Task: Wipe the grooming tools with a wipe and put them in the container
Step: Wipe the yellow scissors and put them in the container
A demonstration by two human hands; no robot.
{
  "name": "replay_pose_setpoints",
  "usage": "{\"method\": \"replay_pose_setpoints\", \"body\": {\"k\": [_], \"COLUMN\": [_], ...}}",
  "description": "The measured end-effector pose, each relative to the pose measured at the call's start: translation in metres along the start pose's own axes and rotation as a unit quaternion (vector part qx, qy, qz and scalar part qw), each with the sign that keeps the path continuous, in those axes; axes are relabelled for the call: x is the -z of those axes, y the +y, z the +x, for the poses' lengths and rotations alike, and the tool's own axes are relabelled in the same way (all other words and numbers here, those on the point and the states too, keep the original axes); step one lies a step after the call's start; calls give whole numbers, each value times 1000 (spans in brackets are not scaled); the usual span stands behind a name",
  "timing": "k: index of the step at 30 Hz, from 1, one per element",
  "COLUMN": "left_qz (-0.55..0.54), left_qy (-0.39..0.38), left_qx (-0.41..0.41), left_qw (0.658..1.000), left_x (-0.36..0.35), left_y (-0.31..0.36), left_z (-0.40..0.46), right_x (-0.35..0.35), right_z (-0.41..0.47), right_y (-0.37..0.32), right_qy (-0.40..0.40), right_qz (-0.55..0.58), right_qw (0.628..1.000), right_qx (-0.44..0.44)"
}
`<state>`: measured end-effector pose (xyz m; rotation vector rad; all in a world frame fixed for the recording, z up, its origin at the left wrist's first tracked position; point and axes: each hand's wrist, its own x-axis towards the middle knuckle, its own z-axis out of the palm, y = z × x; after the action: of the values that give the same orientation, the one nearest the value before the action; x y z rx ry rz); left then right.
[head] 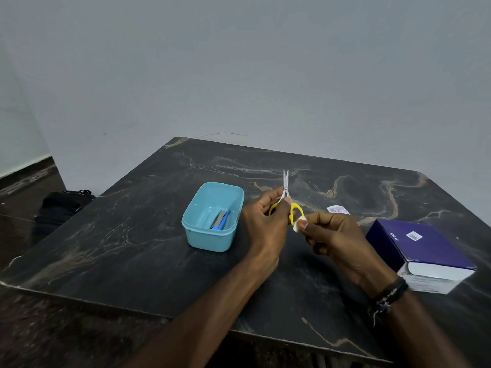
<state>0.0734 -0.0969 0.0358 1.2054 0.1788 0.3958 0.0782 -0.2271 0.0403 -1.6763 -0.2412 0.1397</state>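
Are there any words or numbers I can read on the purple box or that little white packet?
Purple box, top: small white letters and a white sticker, too small to read.
Purple box, white front: grey print, too blurred to read.
White packet on the table: faint print, too blurred to read.
Nothing else shows any writing.

Left hand (265,219) holds scissors (288,200); right hand (332,235) pinches wipe (300,224)

Container (212,217) open on top, tools (220,220) inside; box (425,256) blocks rt edge; table (119,248) left bare.
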Motion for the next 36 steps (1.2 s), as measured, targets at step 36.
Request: {"method": "replay_pose_setpoints", "body": {"k": [36], "left_qz": [50], "left_qy": [-21], "left_qx": [-45], "left_qw": [997], "left_x": [2], "left_y": [-2], "left_z": [-2], "right_x": [1], "right_z": [-4], "right_y": [-7], "right_qy": [-54], "right_qz": [35], "right_qw": [994], "right_qx": [-86]}}
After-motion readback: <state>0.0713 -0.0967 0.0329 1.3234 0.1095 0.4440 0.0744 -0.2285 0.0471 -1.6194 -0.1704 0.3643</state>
